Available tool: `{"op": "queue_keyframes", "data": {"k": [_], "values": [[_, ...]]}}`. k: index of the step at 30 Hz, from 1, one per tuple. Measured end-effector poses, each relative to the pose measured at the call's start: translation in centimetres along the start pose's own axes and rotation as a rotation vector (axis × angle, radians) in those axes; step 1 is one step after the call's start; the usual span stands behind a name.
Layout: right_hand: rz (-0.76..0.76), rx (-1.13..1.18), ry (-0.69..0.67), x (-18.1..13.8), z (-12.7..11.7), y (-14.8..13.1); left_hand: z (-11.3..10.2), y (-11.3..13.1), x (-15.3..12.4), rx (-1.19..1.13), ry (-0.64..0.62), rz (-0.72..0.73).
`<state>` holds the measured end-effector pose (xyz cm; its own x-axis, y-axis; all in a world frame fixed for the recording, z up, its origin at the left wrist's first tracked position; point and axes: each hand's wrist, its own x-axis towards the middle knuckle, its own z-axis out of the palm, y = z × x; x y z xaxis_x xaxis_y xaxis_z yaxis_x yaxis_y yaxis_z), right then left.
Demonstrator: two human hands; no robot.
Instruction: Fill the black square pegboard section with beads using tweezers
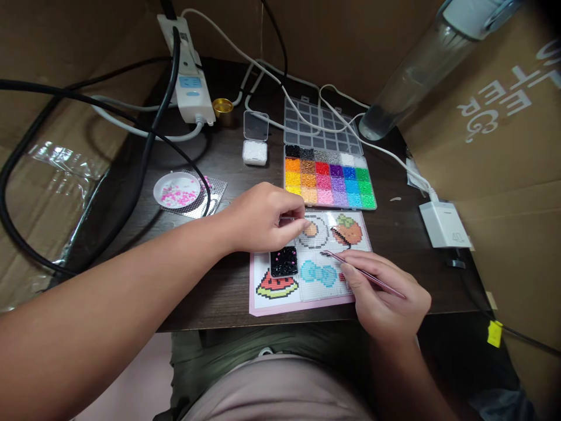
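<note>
My right hand (388, 295) grips pink metal tweezers (372, 275) like a pen. Their tips, with something small and dark at them, are over a clear pegboard (318, 292). The pegboard lies on a pattern sheet with an egg (312, 229), a persimmon (350, 233), a blue bow (318, 273) and a watermelon slice (277, 286). A row of black beads (340, 236) crosses the persimmon. My left hand (269, 219) is closed in a pinch beside the egg; what its fingertips hold is hidden. Just below it stands a small tray of black beads (284, 261), with a few pink ones.
Behind the sheet lies an open bead box (329, 178) with coloured compartments. Left are a white dish (176, 190) of pink and white beads, a small box of white beads (255, 152) and a gold cup (222, 108). Cables, a power strip (193, 88), charger (445, 224) and bottle (412, 76) surround them.
</note>
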<state>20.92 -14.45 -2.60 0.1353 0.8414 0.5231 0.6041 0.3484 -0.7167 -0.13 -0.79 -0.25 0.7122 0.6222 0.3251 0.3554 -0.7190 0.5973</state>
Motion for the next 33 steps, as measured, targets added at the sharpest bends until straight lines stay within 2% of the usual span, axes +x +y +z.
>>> {"op": "queue_keyframes", "data": {"k": [7,12,17,33], "values": [[-0.080,0.012,0.034,-0.3,0.0,-0.8,0.0,0.1,0.1,0.005,-0.012,-0.019],[-0.176,0.096,-0.116,-0.8,0.2,-2.4,-0.1,0.2,0.0,-0.003,-0.013,-0.035],[-0.153,0.159,-0.220,-1.1,0.9,-2.8,0.0,0.1,0.0,-0.009,-0.018,-0.034],[-0.135,0.190,-0.225,-0.8,1.2,-2.7,0.1,0.1,0.0,0.001,-0.013,-0.023]]}}
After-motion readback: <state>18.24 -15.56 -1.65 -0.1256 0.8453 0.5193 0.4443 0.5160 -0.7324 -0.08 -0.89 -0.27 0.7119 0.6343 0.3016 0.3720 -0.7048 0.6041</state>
